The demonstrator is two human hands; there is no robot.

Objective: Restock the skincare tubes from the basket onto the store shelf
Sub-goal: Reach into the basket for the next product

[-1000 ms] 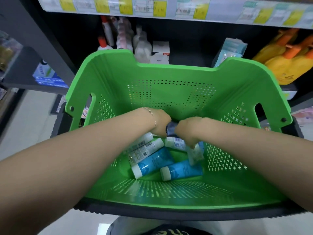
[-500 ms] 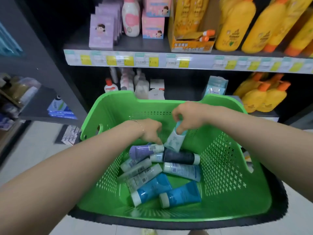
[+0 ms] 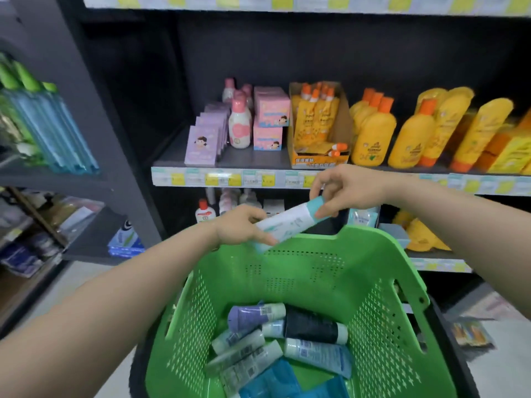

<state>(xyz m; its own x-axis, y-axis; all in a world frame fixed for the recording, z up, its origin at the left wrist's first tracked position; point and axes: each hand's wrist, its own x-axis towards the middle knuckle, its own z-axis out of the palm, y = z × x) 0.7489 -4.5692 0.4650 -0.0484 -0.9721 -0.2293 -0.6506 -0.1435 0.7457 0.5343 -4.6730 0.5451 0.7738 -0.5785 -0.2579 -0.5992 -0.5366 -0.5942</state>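
Head view: left hand [image 3: 241, 225] curls round the lower end of a white tube [image 3: 287, 221] and right hand [image 3: 344, 188] pinches its teal-capped end, other tubes [image 3: 313, 326] lying in the basket [image 3: 373, 254] below the grip, shelf [image 3: 253, 159] just beyond.

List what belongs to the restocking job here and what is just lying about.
Job: white tube held by left hand and right hand; other tubes; green basket; shelf.
Lying about: yellow bottles; pink boxes; blue bottles.
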